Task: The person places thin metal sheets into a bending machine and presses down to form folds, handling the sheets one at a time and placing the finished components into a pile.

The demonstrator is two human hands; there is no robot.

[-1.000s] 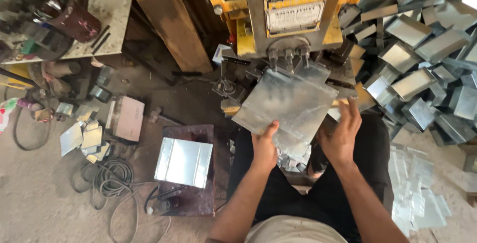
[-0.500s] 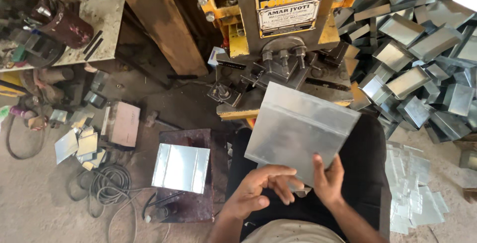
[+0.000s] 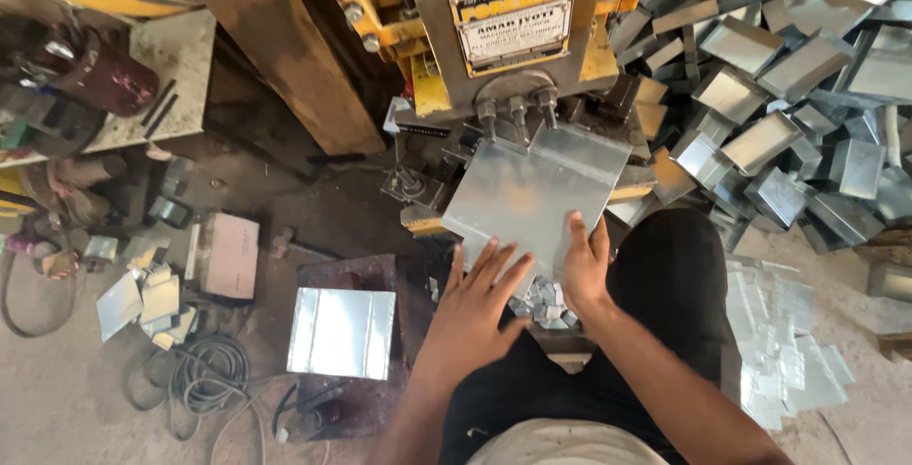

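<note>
A flat, shiny metal sheet (image 3: 532,189) with notched corners lies tilted on the bed of a yellow and grey press machine (image 3: 513,37), its far edge under the press bolts. My right hand (image 3: 584,270) grips the sheet's near right edge. My left hand (image 3: 480,299) rests flat on the near left edge with its fingers spread. Small metal offcuts (image 3: 543,302) lie between my hands, above my lap.
A stack of similar sheets (image 3: 342,332) sits on a dark stand to my left. Several folded metal boxes (image 3: 779,123) are heaped on the right, with flat cut pieces (image 3: 788,360) on the floor below. Cables (image 3: 204,370) and scraps (image 3: 142,294) lie at left.
The sheet has gone from in front of my chest forward and down onto the press bed. My left hand has let go of its grip and now lies flat on the edge.
</note>
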